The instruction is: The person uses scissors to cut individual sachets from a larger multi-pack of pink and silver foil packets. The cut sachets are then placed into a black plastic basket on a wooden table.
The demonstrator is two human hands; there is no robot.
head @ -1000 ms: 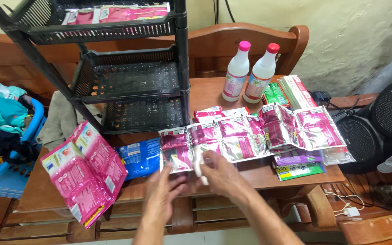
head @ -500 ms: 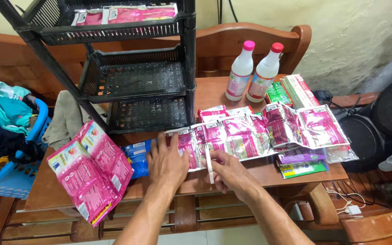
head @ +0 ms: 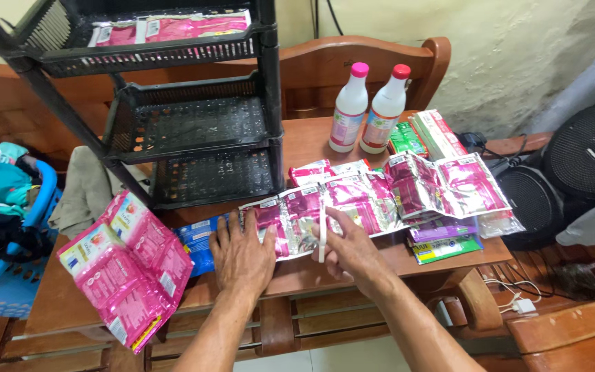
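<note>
Since the earlier frame, both hands have shifted slightly along the strip of pink sachets (head: 380,196), the left hand (head: 242,251) now resting flatter on its near end.

Risk assessment: the strip lies partly folded across the wooden surface (head: 311,145), and its right end overhangs a stack of purple and green packets (head: 442,238) near the edge. In my judgement, an uneven pull could tear the strip off its perforation, or drag the loose right end and the packets beneath it off the edge. The pile of pink sachet packs (head: 129,269) at the left corner also overhangs and could slip if knocked by the forearm.

Hand pose: the left hand is palm down with fingers spread, pressing the strip's left end to the surface, beside a blue packet (head: 197,241). The right hand (head: 352,251) is partly curled, pinching a thin white edge or fold of the strip between thumb and fingers; what exactly that white piece is cannot be told. Both forearms reach in from the bottom of the view.

Two white bottles (head: 366,110) with pink and red caps stand behind, well apart from the hands, next to a black tiered rack (head: 194,124).
</note>
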